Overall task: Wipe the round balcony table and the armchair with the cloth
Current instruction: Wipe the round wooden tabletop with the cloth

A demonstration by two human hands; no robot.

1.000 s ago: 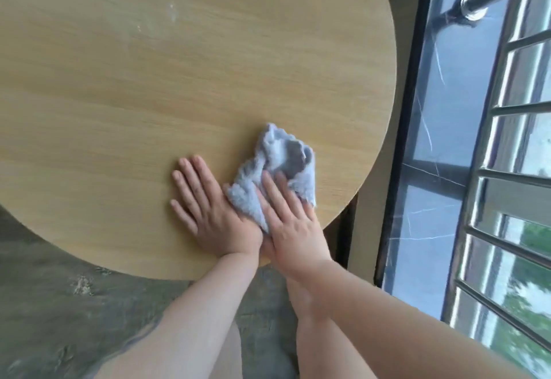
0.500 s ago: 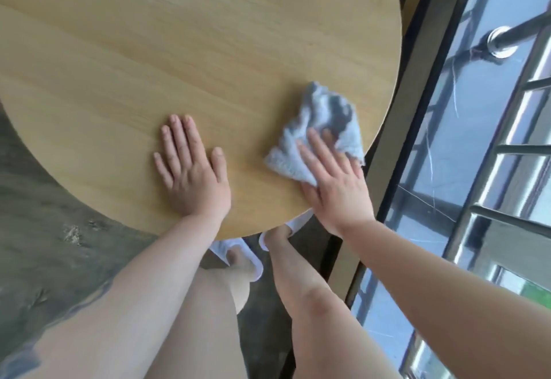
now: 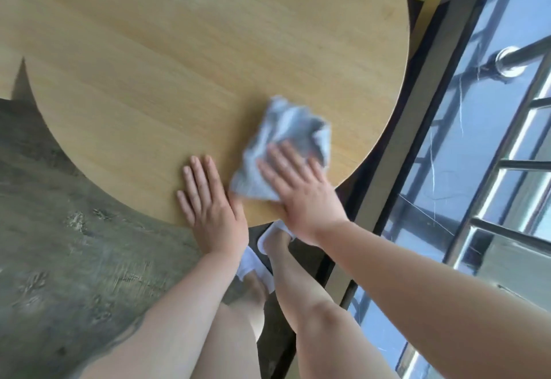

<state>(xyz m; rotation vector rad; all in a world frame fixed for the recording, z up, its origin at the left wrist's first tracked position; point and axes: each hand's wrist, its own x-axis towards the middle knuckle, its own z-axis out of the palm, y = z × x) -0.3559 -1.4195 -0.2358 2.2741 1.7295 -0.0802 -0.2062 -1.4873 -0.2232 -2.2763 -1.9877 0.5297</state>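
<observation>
grey cloth (image 3: pixel 286 146) under flat right hand (image 3: pixel 301 191) on table (image 3: pixel 179 65).

A single head-worn camera looks steeply down, close over the near edge of the round counter (image 3: pixel 179 65). Its wide view tilts, taking in floor (image 3: pixel 59 244) and railing (image 3: pixel 507 170).

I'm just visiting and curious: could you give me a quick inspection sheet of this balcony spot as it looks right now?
Surface: round wooden table, pale smudges near its far edge.
Job's things: grey cloth bunched on the table near its right edge; the armchair is not clearly in view.
Clutter: nothing seen on the table.
Hands: right hand presses flat on the cloth; left hand rests flat on the wood beside it.
Cables: nothing seen.
Surroundings: grey floor at left, metal railing at right, white slippers below the table edge.
</observation>
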